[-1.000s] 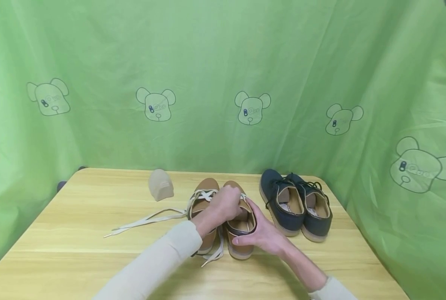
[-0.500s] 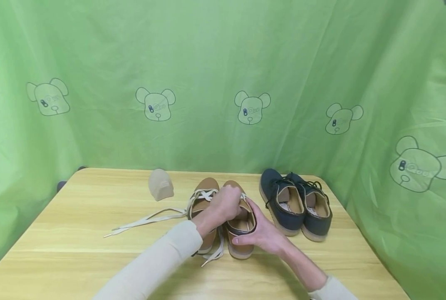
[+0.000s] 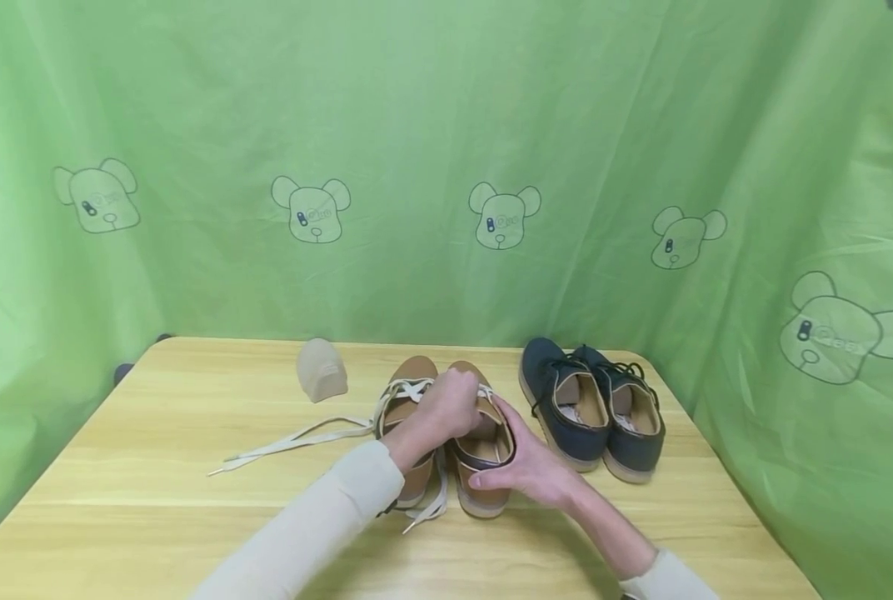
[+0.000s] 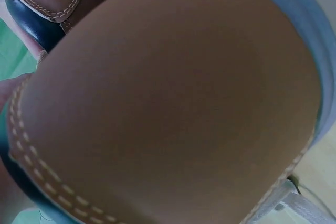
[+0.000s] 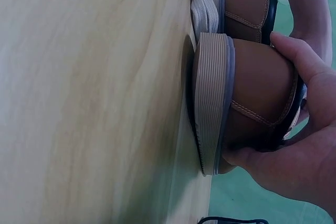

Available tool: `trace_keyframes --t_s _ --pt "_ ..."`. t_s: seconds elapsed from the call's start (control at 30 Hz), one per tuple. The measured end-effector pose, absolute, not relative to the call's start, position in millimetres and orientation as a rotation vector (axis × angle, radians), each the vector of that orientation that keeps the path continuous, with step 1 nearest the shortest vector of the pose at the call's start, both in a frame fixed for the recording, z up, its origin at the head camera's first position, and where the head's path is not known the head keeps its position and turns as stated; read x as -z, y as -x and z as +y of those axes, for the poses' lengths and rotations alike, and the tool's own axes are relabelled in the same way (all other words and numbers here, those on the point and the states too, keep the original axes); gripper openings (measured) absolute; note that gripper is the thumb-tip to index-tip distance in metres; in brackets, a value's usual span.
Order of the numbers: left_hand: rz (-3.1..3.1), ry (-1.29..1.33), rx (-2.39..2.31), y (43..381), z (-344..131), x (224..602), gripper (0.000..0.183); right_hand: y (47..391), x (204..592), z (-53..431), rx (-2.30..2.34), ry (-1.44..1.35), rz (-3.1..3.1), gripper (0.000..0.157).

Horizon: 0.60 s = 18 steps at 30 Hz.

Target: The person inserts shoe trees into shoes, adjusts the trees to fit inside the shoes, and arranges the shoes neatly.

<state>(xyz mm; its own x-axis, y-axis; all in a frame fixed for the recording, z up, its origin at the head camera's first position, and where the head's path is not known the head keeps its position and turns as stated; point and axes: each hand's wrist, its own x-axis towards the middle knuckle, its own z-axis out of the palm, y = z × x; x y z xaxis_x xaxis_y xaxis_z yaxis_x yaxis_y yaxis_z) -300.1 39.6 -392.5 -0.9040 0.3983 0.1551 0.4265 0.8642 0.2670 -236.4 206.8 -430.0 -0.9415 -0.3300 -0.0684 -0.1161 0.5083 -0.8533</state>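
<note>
Two brown lace-up shoes stand side by side with toes pointing away. On the right one [image 3: 482, 496] my right hand [image 3: 531, 468] grips the side and heel; its thumb also shows on the heel leather [image 5: 260, 77] in the right wrist view. My left hand [image 3: 450, 407] reaches over the left brown shoe [image 3: 416, 485] to the right shoe's opening, fingers curled. Its fingertips are hidden inside or behind the shoe's front, so what they hold cannot be seen. Stitched brown leather [image 4: 173, 93] fills most of the left wrist view.
A beige toe-shaped insert [image 3: 321, 371] lies at the back left of the wooden table [image 3: 154, 433]. Long white laces [image 3: 296, 440] trail left from the left brown shoe. Two navy shoes [image 3: 577, 437] with dark laces stand at right. A green curtain [image 3: 409, 100] surrounds the table.
My left hand shifts very slightly to the right at the brown shoe's opening. The right hand and shoes stay almost where they were.
</note>
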Motion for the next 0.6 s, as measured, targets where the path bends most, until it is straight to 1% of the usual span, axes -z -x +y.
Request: trace_keyframes --t_s 0.17,0.6 --pt "-2.937 0.643 0.439 301.9 41.6 393.8 0.016 237.1 429.3 208.1 1.411 0.39 2.525 0.126" --pt "-2.955 0.605 0.476 302.6 45.0 393.8 0.007 239.5 430.3 209.0 1.413 0.376 2.524 0.126"
